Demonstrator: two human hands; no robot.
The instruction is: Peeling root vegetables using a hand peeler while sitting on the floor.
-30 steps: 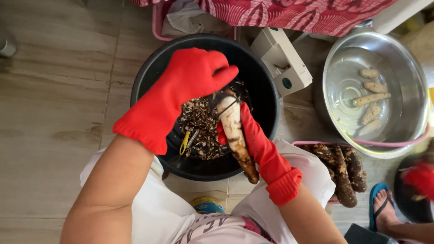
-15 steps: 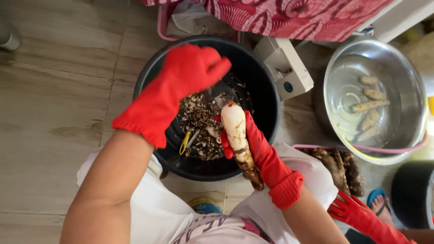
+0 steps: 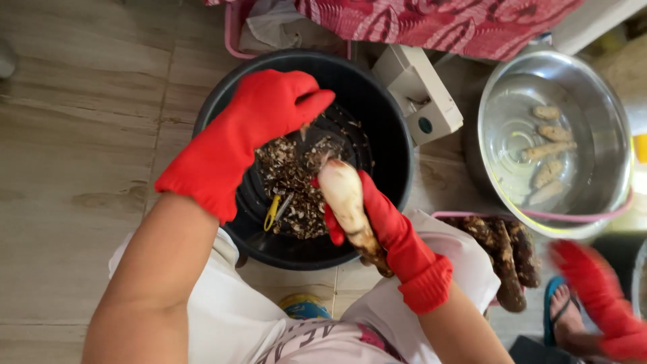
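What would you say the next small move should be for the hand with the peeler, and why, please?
Probably bring the left hand back down onto the root for another stroke: it hovers above the black tub, while the lower end held by the right hand is still brown-skinned.

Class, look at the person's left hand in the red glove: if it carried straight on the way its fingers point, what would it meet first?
Probably the black tub's far inner wall: the left hand points right across the tub, above the peelings. Depth is unclear.

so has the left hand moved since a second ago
Yes. The left hand has pulled back left and slightly up across the black tub, away from the root's tip.
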